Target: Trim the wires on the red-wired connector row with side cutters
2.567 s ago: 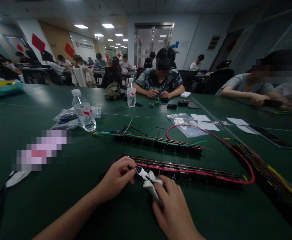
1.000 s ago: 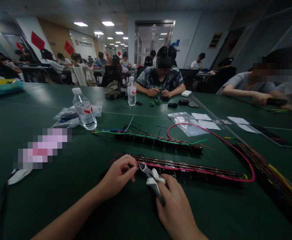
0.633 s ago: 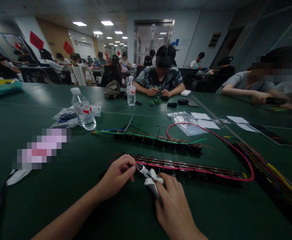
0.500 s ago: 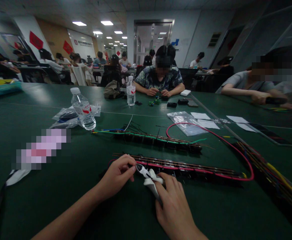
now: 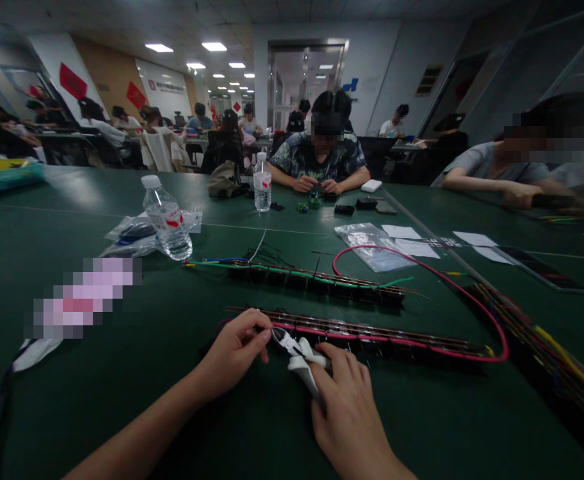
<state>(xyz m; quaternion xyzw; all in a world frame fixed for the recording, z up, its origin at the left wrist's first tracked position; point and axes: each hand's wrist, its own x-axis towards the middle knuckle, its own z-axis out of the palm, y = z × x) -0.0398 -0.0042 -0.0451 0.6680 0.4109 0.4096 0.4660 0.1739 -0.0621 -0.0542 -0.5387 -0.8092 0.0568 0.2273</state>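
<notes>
My right hand (image 5: 347, 403) is wrapped round the white-and-grey handles of a pair of cutting pliers (image 5: 299, 353), whose jaws point up and left. Fingers of my left hand (image 5: 239, 347) are pinched together right beside the jaw tips; whatever lies between them is too small to make out. Just beyond both hands lies a long dark strip assembly (image 5: 372, 339) with copper-coloured rods, a red wire along it and short black ends sticking out from its near side. The red wire (image 5: 502, 333) loops round from its right end toward the back.
Behind it lies a similar strip with a green wire (image 5: 317, 279); another bundle with yellow wire (image 5: 547, 340) runs along the right. A water bottle (image 5: 168, 220), a second bottle (image 5: 262, 183), a clear plastic bag (image 5: 372, 247) and a phone (image 5: 542, 269) are farther back. Co-workers sit opposite and at right.
My hands and the pliers stay almost exactly where they were. At the right, the co-worker's hands have shifted slightly.
</notes>
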